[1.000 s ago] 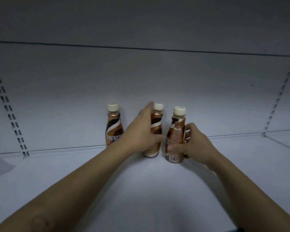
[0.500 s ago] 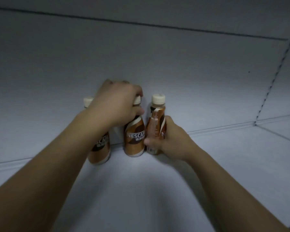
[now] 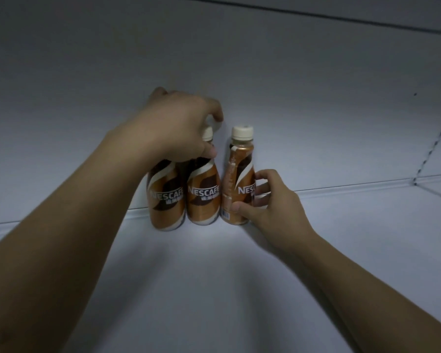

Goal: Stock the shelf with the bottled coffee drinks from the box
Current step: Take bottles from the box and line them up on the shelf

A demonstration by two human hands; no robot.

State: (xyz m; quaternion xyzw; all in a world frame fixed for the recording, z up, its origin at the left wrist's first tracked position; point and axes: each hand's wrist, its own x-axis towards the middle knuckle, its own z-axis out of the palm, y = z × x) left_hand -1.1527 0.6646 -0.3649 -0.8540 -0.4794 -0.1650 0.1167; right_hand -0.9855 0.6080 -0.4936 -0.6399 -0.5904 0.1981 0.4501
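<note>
Left hand (image 3: 178, 128) draped over the tops of the left bottle (image 3: 166, 200) and middle bottle (image 3: 203, 192), fingers curled around their necks; the left bottle's cap is fully hidden, the middle one's cap only partly shows, so exact contact is hard to make out. Right hand (image 3: 267, 202) pinches the lower body of the right bottle (image 3: 238, 179), thumb in front, fingers covering part of the label. Both forearms reach in from the bottom edge, cut off by the frame. Three coffee bottles total, upright, side by side on the white shelf (image 3: 239, 276) near the back panel (image 3: 316, 98).
</note>
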